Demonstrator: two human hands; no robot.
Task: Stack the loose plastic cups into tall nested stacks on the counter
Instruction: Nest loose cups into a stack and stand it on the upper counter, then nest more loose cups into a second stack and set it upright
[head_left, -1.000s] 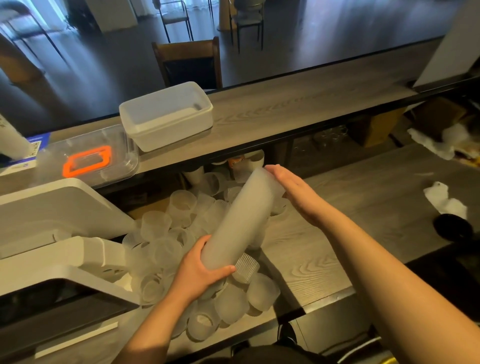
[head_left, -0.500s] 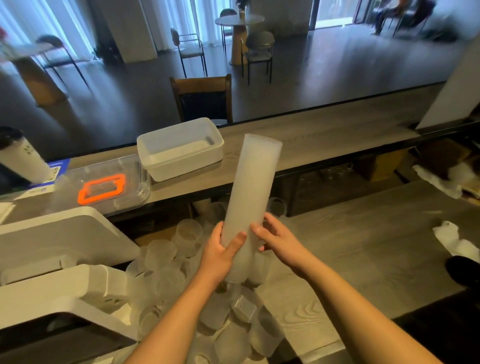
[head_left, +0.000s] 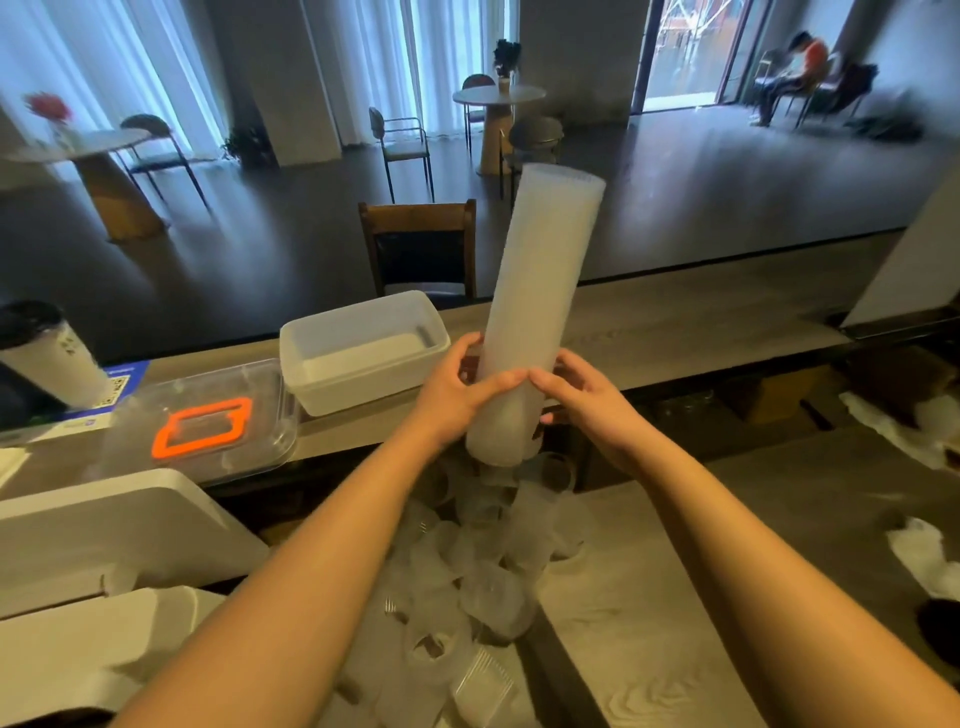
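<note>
Tall stack lifted, loose cups still waiting below

Both hands gripped the lower part of a tall nested stack at the centre of the frame, the left hand wrapped round its left side and the right hand closed on its right, holding it nearly upright and clear of the counter. Many loose cups still lay jumbled in the lower centre, so much stacking remained. A second earlier the stack had lain steeply slanted over that pile, one hand at each end; it had since been raised and stood up.
</note>
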